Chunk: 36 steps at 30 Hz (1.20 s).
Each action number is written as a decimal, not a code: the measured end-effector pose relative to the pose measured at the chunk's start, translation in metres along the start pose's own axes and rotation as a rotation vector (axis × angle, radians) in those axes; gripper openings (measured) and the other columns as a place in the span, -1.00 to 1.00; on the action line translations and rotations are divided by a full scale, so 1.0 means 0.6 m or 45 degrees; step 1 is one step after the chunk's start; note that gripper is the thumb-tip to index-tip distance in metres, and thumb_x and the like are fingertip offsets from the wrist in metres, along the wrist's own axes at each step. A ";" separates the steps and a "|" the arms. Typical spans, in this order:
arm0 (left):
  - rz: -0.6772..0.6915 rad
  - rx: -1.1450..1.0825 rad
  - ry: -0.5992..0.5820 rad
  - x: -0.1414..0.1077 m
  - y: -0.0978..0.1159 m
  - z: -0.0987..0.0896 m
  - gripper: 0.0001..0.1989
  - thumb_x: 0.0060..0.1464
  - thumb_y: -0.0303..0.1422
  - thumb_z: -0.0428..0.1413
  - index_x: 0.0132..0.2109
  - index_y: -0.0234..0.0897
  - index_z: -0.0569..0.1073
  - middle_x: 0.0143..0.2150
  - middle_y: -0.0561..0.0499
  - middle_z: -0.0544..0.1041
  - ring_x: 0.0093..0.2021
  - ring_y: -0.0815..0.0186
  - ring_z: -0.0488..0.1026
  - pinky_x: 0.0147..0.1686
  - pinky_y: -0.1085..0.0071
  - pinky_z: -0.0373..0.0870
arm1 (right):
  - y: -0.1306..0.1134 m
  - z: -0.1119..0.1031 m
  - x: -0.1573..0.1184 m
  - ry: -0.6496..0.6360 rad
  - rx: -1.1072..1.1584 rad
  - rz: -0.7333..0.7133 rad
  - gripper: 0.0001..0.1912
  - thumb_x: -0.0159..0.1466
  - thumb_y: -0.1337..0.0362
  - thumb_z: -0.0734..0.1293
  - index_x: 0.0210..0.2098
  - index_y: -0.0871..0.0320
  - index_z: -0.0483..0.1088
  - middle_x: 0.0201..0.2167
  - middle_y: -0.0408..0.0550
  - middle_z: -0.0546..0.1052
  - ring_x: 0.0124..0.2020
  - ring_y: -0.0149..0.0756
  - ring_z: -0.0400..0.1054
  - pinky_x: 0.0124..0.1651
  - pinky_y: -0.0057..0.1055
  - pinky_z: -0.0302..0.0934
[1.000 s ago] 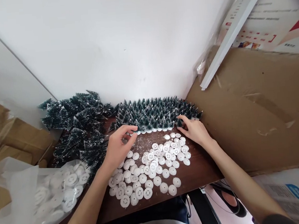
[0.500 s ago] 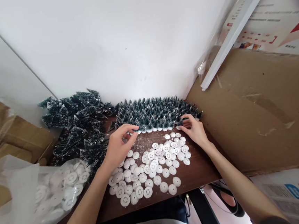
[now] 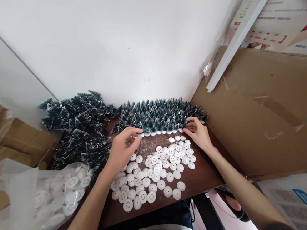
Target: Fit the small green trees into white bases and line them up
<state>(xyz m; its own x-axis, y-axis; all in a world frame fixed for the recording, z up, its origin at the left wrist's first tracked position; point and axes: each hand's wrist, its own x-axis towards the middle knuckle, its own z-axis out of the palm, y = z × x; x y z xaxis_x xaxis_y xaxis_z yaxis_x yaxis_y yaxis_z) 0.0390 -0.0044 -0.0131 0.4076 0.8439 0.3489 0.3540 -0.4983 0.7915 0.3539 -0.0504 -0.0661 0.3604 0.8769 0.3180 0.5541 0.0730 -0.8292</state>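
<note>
Left hand (image 3: 123, 150): at the left end of the front row, thumb and fingertips slightly parted; whether they pinch a tree, I cannot tell.
Right hand (image 3: 200, 135): at the right end of that row, thumb and forefinger parted beside the last tree; contact is unclear.
Trees (image 3: 153, 115): upright in close rows along the wall (image 3: 125, 42), between and behind the hands.
Bases (image 3: 163, 132): white edges showing in a line under the front row.
Discs (image 3: 150, 197): white, scattered and overlapping on the table (image 3: 202, 177), nearer the person than the rows.
Loose trees (image 3: 75, 116): a tangled heap left of the rows.
Bag (image 3: 24, 201): clear plastic with white discs inside, at the left.
Row risk: uneven pressure from the two ends could buckle the front row or tip a tree, since they stand so tightly packed.
Sleeve-side risk: the left forearm passes close to discs and could nudge some.
</note>
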 end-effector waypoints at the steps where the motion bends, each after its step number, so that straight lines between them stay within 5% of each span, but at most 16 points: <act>1: 0.000 0.002 -0.001 0.000 0.000 0.000 -0.81 0.19 -0.26 0.08 -0.10 -0.16 0.53 -0.13 -0.01 0.52 -0.22 0.31 0.46 -0.35 0.44 0.41 | -0.001 0.001 -0.001 -0.003 -0.012 -0.013 -0.59 0.10 0.14 0.42 -0.08 0.07 0.33 -0.32 -0.04 0.52 -0.30 -0.17 0.52 -0.12 -0.15 0.45; 8: -0.026 0.059 -0.148 -0.003 0.003 0.003 -0.78 0.21 -0.25 0.06 -0.05 -0.14 0.52 -0.12 -0.02 0.52 -0.21 0.29 0.46 -0.41 0.45 0.39 | -0.003 0.012 -0.003 -0.029 -0.051 -0.081 -0.59 0.15 0.15 0.40 -0.04 0.08 0.31 -0.32 -0.04 0.50 -0.33 -0.18 0.50 -0.13 -0.14 0.45; 16: 0.049 0.267 -0.377 -0.006 -0.003 0.006 -0.74 0.28 -0.26 -0.01 -0.01 -0.16 0.51 -0.03 -0.04 0.53 -0.04 0.18 0.42 -0.09 0.21 0.45 | -0.007 -0.007 -0.006 -0.047 -0.011 -0.043 -0.33 0.10 0.13 0.45 0.13 0.08 0.16 -0.21 0.03 0.54 -0.25 -0.14 0.50 -0.13 -0.12 0.46; 25: 0.227 0.495 -0.383 -0.004 -0.024 0.012 -0.70 0.29 -0.36 -0.08 -0.05 -0.22 0.53 -0.06 -0.09 0.54 0.00 0.13 0.36 -0.01 0.09 0.38 | -0.026 -0.021 -0.016 -0.136 -0.121 -0.018 -0.84 0.14 0.18 0.36 -0.33 0.13 0.41 -0.31 0.01 0.58 -0.31 -0.18 0.50 -0.23 -0.24 0.39; 36: 0.243 0.446 -0.398 -0.005 -0.012 0.010 -0.72 0.27 -0.32 -0.05 -0.09 -0.18 0.55 -0.08 -0.08 0.56 -0.01 0.11 0.37 0.00 0.07 0.37 | -0.020 -0.012 -0.011 -0.172 -0.263 -0.071 -0.86 0.15 0.22 0.35 -0.36 0.13 0.53 -0.40 -0.05 0.61 -0.41 -0.21 0.46 -0.33 -0.31 0.30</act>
<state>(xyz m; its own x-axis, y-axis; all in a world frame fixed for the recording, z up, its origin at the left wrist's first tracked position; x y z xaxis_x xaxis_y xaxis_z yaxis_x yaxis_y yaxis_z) 0.0405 -0.0045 -0.0229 0.7062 0.6578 0.2617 0.4877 -0.7200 0.4937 0.3503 -0.0608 -0.0550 0.2289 0.9308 0.2849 0.7172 0.0366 -0.6959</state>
